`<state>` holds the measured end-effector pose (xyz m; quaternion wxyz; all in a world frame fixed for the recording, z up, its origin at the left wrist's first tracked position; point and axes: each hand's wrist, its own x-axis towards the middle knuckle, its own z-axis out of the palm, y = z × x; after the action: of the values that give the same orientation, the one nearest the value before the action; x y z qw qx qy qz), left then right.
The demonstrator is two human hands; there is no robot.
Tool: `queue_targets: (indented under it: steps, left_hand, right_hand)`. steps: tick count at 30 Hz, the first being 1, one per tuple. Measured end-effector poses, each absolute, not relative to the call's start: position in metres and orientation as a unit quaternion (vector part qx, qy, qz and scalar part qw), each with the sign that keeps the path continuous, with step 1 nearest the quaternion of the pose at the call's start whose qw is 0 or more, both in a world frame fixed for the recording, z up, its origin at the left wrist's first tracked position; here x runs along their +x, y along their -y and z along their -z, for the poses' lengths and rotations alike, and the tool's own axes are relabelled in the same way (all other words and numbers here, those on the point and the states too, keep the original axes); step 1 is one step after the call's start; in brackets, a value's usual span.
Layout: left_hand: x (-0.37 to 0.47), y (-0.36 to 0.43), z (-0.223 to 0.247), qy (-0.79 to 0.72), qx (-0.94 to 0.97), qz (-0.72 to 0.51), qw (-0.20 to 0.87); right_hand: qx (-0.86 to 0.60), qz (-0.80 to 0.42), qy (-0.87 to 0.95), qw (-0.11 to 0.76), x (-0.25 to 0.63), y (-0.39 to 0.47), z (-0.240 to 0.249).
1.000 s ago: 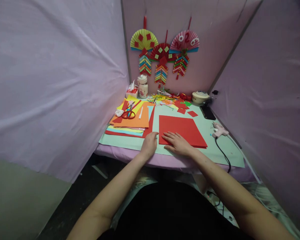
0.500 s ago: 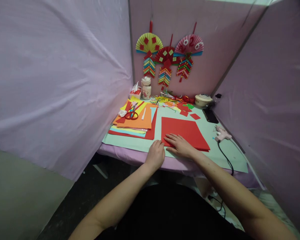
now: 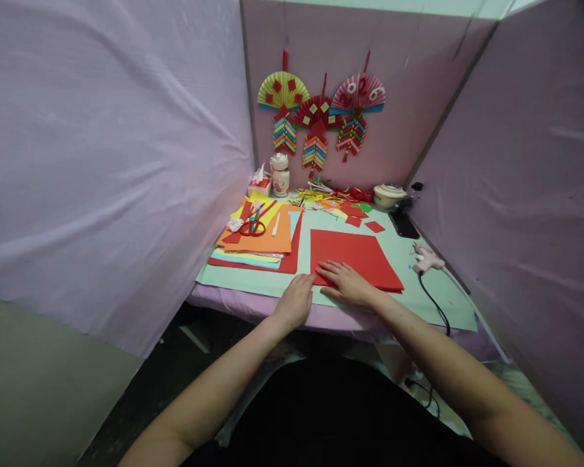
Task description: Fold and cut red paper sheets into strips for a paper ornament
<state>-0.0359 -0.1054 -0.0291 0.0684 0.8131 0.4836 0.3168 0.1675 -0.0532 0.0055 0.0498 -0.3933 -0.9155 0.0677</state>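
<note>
A red sheet of paper (image 3: 353, 250), folded or stacked so that its front right edge shows layers, lies on the table before me. At its front left corner is my left hand (image 3: 294, 301), with fingers curled and the thumb side pinching the paper's edge. Flat on the paper's front edge rests my right hand (image 3: 344, 283), its fingers stretched out and pressing down. To the left, a pile of coloured paper (image 3: 286, 243) holds red-handled scissors (image 3: 252, 227) and a white pen-like stick (image 3: 276, 224).
Red paper squares (image 3: 374, 226) and coloured scraps lie behind the sheet. At the right are a glue gun (image 3: 427, 257) with its cord and a dark phone (image 3: 403, 225). A bottle (image 3: 280, 176), a tissue box (image 3: 259, 185) and a lidded bowl (image 3: 389, 195) stand at the back. Paper fans (image 3: 318, 113) hang above.
The whole view has shifted slightly, so the fans sit lower and further left. Both hands keep nearly the same place on the red paper, the left fingers slightly straighter.
</note>
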Motion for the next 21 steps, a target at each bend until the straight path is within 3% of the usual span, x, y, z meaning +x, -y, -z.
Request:
queue_targets:
  steps: [4,14,21]
  left_hand:
    - [-0.052,0.094,0.023,-0.506,0.790,-0.330,0.103]
    - [-0.049,0.088,0.023,-0.404,0.880,-0.246,0.041]
    - [-0.049,0.098,0.018,-0.415,0.889,-0.189,0.030]
  right_hand:
    - [-0.396,-0.068,0.915,0.050,0.168,0.053,-0.004]
    - [-0.398,-0.060,0.914,0.055,0.169,0.053,0.000]
    - [-0.398,-0.057,0.914,0.054,0.169,0.055,-0.001]
